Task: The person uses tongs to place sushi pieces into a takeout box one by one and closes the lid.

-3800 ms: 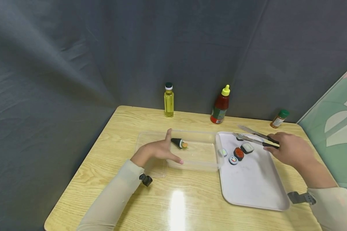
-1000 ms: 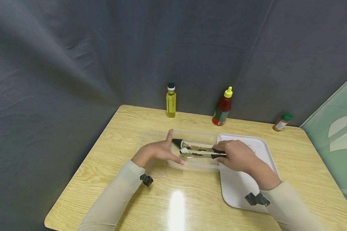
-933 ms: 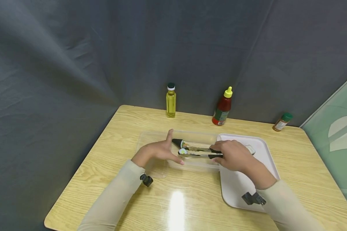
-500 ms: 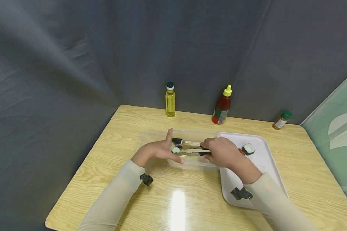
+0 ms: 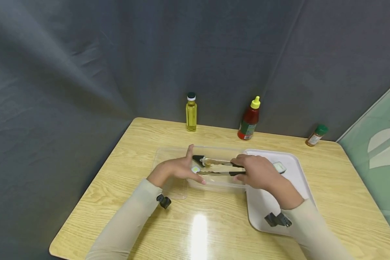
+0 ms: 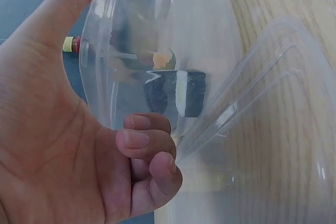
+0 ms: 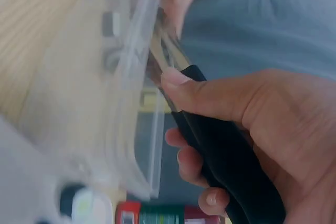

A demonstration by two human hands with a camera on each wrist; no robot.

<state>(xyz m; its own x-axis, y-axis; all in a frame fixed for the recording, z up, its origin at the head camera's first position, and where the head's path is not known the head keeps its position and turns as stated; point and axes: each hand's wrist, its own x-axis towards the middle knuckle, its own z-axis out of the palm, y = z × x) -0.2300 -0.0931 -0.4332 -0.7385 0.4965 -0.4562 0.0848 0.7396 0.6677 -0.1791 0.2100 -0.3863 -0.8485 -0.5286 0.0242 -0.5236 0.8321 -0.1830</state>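
Observation:
My left hand (image 5: 178, 168) spans the left end of a clear plastic container (image 5: 221, 185), thumb at the near wall and fingers at the far wall. In the left wrist view several fingertips (image 6: 149, 142) are curled. My right hand (image 5: 257, 172) grips the black handles of metal tongs (image 5: 219, 173), whose arms reach into the container and stand apart. A small sushi roll (image 5: 195, 169) with a green-yellow centre sits inside near my left hand, by the lower arm's tip. Behind it lies a black cone-shaped hand roll (image 5: 199, 159), partly covered by the upper arm.
A white tray (image 5: 263, 216) stands right of the container with a square sushi piece (image 5: 279, 167); my right arm hides part of it. A clear lid (image 5: 178, 193) lies under my left hand. An oil bottle (image 5: 191, 113), red sauce bottle (image 5: 248, 121) and spice jar (image 5: 316, 135) line the back.
My right hand carried the small sushi roll in the tongs from the tray leftward into the container. The tongs' arms have since spread and drawn back slightly right. My left hand stayed put.

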